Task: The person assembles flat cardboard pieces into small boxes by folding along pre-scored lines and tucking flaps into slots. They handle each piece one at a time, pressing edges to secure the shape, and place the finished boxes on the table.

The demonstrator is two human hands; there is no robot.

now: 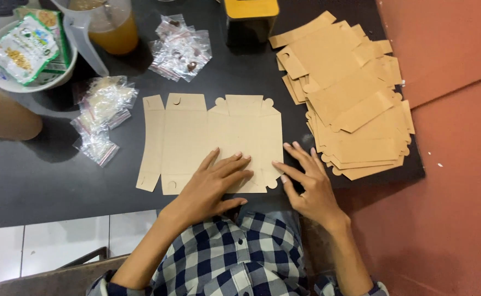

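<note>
We pressed our spread left hand flat on 1 unfolded cardboard blank; our right hand, fingers splayed, touched its edge.

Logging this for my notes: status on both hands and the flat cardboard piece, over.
Left hand flat, pressing the unfolded box blank. Right hand open at the blank's right edge, fingers spread. Stack of blanks just right, small plastic bags left; neither touches the blank.
</note>
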